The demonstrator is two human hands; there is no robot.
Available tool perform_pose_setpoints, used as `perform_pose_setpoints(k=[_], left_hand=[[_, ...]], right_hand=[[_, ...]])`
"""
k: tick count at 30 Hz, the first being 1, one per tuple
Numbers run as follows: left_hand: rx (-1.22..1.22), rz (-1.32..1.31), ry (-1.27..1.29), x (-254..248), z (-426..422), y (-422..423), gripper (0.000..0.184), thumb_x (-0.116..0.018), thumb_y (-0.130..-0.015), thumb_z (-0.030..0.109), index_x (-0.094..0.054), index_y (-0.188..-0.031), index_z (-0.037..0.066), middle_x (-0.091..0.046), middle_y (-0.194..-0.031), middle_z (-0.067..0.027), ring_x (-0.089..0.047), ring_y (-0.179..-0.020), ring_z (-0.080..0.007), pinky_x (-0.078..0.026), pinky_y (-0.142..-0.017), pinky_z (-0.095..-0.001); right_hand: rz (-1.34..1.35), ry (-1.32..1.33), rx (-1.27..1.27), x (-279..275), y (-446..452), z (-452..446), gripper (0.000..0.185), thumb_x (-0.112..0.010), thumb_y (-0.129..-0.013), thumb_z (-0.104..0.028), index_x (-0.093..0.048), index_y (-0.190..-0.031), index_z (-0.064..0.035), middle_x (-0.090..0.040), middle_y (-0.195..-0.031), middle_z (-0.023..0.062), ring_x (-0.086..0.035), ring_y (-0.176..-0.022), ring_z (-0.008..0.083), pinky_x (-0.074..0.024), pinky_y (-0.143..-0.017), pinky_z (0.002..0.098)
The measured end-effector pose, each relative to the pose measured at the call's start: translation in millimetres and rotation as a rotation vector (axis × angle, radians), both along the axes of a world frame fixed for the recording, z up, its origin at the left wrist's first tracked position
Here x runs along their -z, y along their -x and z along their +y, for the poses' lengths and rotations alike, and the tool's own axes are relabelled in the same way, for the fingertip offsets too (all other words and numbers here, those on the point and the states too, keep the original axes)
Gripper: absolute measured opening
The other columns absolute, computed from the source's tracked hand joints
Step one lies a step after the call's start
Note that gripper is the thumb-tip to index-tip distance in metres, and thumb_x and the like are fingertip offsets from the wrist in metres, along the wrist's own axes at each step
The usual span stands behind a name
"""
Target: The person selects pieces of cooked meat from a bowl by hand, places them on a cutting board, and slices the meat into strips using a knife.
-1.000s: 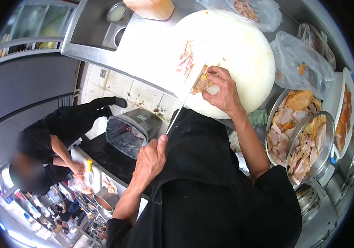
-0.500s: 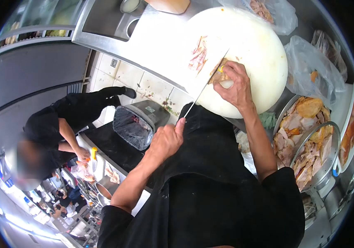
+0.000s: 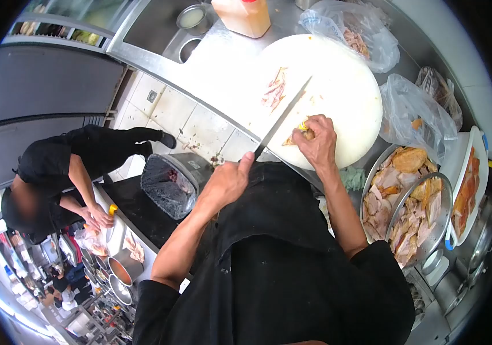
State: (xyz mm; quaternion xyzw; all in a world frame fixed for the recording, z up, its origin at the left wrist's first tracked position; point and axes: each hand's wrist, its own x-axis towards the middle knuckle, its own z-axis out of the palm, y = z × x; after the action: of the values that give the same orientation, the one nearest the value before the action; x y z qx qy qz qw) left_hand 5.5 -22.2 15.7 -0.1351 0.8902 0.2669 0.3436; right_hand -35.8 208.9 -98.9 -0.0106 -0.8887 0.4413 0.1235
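Observation:
My left hand [image 3: 226,183] is closed around the handle of a long knife [image 3: 285,117], its blade slanting up across the left side of a round white cutting board [image 3: 352,86]. My right hand [image 3: 319,142] is closed on a small brown piece of cooked meat [image 3: 289,141] near the board's lower edge; a yellow spot shows by its fingers. The blade lies left of this piece, apart from the fingers. Beyond the blade is a small pile of sliced meat [image 3: 274,91], with a few scraps [image 3: 315,99] further right on the board.
Metal bowls of cooked meat [image 3: 409,158] and a white tray [image 3: 458,190] stand at right. Plastic bags [image 3: 418,109] lie behind the board, a plastic jug [image 3: 243,20] at the back. A lined bin [image 3: 168,187] stands at left, near a co-worker [image 3: 56,167] in black.
The blade has come away from the meat and turned so its flat side shows. My right hand, holding the piece, sits closer to the board's lower edge. The camera view has shifted.

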Motion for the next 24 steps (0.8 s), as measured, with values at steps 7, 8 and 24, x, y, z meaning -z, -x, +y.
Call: perform_pose_setpoints(k=[7,8,24], left_hand=[[-0.062,0.025,0.026,-23,-29,-11,0.082,-0.03,-0.104,0.06,-0.066,-0.086,-0.011,-0.062,-0.091,-0.0402,-0.06,-0.103,-0.0552,-0.045,-0.09,-0.0545],[-0.055,0.047,0.046,-26,-30,-12,0.08,-0.031,-0.104,0.059,-0.066,-0.086,-0.011,-0.062,-0.091,-0.0404,-0.059,-0.104,-0.0553,-0.046,-0.09,-0.0548],[-0.044,-0.128,0.108,-34,-27,-25,0.081,-0.029,-0.104,0.06,-0.07,-0.085,-0.007,-0.067,-0.093,-0.0344,-0.066,-0.096,-0.0495,-0.049,-0.089,-0.0553]], right_hand=[[0.154,0.033,-0.168,-9,25,0,0.027,-0.077,-0.073,-0.007,-0.07,-0.097,0.0003,-0.066,-0.111,0.0144,-0.06,-0.104,0.0347,-0.051,-0.09,0.0421],[0.138,0.003,-0.176,-8,28,-4,0.028,-0.076,-0.077,-0.004,-0.071,-0.104,0.0,-0.065,-0.115,0.0154,-0.061,-0.11,0.0342,-0.0516,-0.092,0.0414],[0.117,-0.138,-0.428,21,59,-1,0.025,-0.068,-0.085,-0.015,-0.073,-0.108,-0.0068,-0.065,-0.121,0.0145,-0.056,-0.118,0.0359,-0.0451,-0.103,0.0446]])
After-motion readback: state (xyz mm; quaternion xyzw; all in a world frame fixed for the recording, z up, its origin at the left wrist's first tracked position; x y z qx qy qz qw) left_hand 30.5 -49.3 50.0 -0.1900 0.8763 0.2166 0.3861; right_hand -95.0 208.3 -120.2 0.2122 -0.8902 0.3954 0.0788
